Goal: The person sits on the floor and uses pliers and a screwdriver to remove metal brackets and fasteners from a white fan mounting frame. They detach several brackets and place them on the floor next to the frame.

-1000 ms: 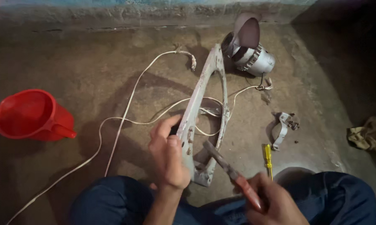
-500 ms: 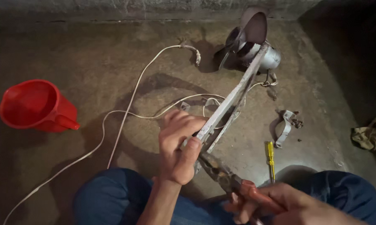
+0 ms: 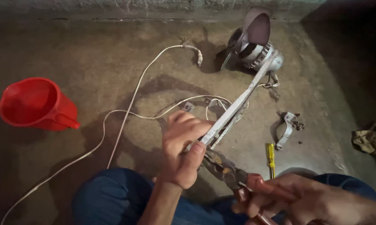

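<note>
Fan bracket (image 3: 233, 110), stiff painted metal, probably light; our left hand (image 3: 183, 150) clamps its near end, right hand (image 3: 304, 200) closed on pliers (image 3: 225, 171) biting there.

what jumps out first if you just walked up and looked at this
The bright red jug at the left stands out against the drab concrete floor. In the middle, the left hand grips the near end of a long grey metal bracket while the right hand holds red-handled pliers at that end. The bracket runs up to a small fan motor by the far wall, with a white cord looping over the floor.
</note>
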